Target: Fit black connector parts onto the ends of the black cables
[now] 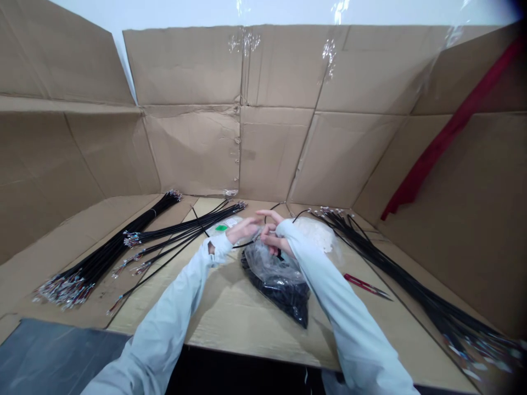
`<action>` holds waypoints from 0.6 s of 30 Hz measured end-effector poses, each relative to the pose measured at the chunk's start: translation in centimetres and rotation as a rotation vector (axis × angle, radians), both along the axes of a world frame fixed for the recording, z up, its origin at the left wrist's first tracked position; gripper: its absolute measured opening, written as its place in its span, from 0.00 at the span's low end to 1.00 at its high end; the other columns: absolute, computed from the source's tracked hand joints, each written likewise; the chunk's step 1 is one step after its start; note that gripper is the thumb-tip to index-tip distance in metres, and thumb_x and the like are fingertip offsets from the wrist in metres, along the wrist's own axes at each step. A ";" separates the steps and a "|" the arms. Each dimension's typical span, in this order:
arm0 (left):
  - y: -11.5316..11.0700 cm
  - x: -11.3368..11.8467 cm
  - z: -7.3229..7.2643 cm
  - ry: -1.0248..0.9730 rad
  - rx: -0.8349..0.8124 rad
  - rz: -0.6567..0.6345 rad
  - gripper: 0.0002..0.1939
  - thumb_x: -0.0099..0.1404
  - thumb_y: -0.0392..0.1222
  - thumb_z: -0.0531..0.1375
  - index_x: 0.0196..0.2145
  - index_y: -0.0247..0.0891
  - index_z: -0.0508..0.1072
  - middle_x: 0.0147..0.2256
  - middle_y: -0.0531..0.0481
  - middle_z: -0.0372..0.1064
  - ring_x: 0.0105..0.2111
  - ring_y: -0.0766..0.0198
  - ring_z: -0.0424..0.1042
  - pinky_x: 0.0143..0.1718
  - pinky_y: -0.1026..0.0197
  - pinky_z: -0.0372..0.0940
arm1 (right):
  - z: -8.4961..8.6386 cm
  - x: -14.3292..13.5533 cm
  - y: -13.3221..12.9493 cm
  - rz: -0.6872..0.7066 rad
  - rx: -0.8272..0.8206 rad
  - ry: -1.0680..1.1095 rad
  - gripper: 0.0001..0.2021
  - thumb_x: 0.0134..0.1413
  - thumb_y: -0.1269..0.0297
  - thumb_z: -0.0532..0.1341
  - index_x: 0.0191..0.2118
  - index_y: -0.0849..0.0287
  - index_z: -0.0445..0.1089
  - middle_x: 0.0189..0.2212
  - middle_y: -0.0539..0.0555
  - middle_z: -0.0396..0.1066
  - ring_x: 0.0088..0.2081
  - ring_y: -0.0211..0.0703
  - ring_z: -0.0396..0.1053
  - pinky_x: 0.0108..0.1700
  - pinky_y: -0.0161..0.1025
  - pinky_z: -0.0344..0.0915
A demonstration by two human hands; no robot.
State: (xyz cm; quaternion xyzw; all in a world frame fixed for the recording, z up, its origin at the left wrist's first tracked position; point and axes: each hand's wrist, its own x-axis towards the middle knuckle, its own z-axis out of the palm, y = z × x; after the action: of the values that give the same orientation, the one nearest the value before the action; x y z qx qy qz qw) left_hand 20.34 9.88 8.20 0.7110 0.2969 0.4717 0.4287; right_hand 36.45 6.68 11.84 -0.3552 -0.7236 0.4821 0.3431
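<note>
head view: plastic bag [272, 270] beneath right hand [275, 235]

Taped cardboard panels [189, 66] surround a pale table [220, 312].

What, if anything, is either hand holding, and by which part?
Can't tell for sure. A black cable runs near the left hand, and the right hand overlaps the clear bag; blur and overlap hide any grip.

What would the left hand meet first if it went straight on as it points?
The left hand would likely meet the right hand first, though their depth apart is unclear from this single view.
</note>
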 end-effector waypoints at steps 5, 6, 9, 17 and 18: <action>-1.4 0.7 -0.4 0.243 -0.017 0.021 0.17 0.56 0.53 0.55 0.29 0.34 0.70 0.21 0.53 0.64 0.23 0.68 0.63 0.27 0.64 0.60 | 0.8 0.8 0.8 -0.066 -0.005 -0.043 0.30 0.40 0.58 0.61 0.50 0.62 0.52 0.21 0.43 0.59 0.15 0.27 0.58 0.15 0.27 0.56; -1.6 0.7 -0.2 0.259 0.026 0.079 0.17 0.57 0.52 0.53 0.27 0.34 0.68 0.20 0.55 0.60 0.21 0.70 0.60 0.25 0.65 0.57 | 0.9 1.0 0.9 -0.068 -0.005 -0.062 0.30 0.39 0.57 0.61 0.49 0.63 0.54 0.21 0.43 0.59 0.15 0.27 0.58 0.15 0.27 0.56; -1.5 0.6 0.4 0.235 0.113 0.266 0.14 0.59 0.49 0.51 0.23 0.36 0.60 0.19 0.57 0.52 0.22 0.71 0.53 0.25 0.66 0.53 | 1.0 1.4 1.0 -0.057 0.062 -0.077 0.31 0.39 0.54 0.61 0.49 0.64 0.56 0.24 0.48 0.61 0.20 0.29 0.60 0.19 0.28 0.59; -2.2 3.0 1.7 0.081 0.270 0.109 0.12 0.48 0.38 0.58 0.24 0.37 0.54 0.25 0.55 0.58 0.27 0.69 0.60 0.32 0.65 0.60 | 0.4 0.5 0.5 -0.102 0.490 -0.089 0.64 0.24 0.55 0.69 0.62 0.48 0.22 0.62 0.54 0.24 0.60 0.52 0.47 0.48 0.38 0.65; -2.3 3.2 1.9 0.060 0.263 0.076 0.12 0.49 0.39 0.59 0.24 0.37 0.56 0.27 0.53 0.60 0.29 0.69 0.63 0.35 0.64 0.61 | 0.4 0.5 0.6 -0.121 0.471 -0.089 0.64 0.25 0.55 0.68 0.62 0.47 0.20 0.62 0.54 0.23 0.59 0.52 0.49 0.47 0.38 0.65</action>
State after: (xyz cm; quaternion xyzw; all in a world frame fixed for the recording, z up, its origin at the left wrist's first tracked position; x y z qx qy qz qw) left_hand 23.57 7.57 10.08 0.7633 0.2718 0.5007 0.3045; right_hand 36.93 7.33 12.20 -0.3290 -0.8078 0.2628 0.4124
